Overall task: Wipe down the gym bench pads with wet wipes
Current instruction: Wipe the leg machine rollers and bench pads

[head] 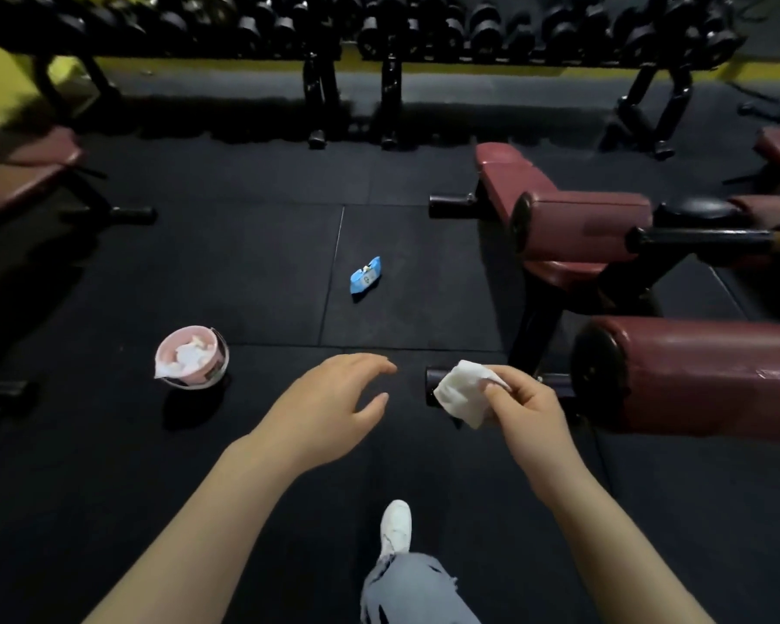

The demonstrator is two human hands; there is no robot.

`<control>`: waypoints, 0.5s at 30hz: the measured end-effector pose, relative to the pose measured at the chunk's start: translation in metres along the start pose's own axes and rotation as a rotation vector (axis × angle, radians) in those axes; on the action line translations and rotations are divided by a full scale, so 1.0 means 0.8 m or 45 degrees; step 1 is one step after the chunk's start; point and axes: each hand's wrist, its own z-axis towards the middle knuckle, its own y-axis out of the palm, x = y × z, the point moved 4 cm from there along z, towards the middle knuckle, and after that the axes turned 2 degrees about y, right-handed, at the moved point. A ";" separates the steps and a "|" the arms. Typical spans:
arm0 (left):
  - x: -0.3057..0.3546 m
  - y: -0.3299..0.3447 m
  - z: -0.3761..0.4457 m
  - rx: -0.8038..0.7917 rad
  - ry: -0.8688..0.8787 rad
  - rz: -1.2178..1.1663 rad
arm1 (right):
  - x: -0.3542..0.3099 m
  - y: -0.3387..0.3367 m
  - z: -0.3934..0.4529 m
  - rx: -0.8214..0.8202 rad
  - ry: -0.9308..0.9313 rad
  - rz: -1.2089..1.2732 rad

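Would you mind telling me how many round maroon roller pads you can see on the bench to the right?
2: the near roller pad sits low at the right edge beside the right hand; the far roller pad is above it, mid-right. More may be hidden beyond the frame.

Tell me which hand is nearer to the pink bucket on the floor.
The left hand. It hovers open, to the right of the pink bucket. The right hand is farther right, pinching a white wipe beside the bench's roller pad.
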 end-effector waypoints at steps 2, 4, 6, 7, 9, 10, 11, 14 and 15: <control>-0.025 -0.013 0.026 0.043 0.021 0.068 | -0.004 0.012 0.037 0.064 -0.005 -0.015; -0.048 -0.027 0.056 0.090 0.041 0.125 | -0.007 0.021 0.075 0.144 -0.034 -0.070; -0.068 -0.039 0.089 0.117 0.061 0.177 | -0.011 0.027 0.110 0.216 -0.043 -0.189; -0.075 -0.046 0.105 0.121 0.078 0.200 | -0.014 0.029 0.126 0.252 -0.039 -0.247; -0.086 -0.058 0.136 0.135 0.114 0.225 | -0.025 0.033 0.153 0.297 -0.048 -0.350; -0.091 -0.064 0.151 0.152 0.131 0.226 | -0.033 0.035 0.164 0.303 -0.075 -0.406; -0.095 -0.070 0.166 0.164 0.147 0.219 | -0.043 0.036 0.175 0.309 -0.115 -0.473; -0.102 -0.083 0.214 0.158 0.219 0.205 | -0.070 0.035 0.199 0.392 -0.309 -0.790; -0.103 -0.086 0.231 0.152 0.255 0.203 | -0.076 0.035 0.206 0.441 -0.374 -0.895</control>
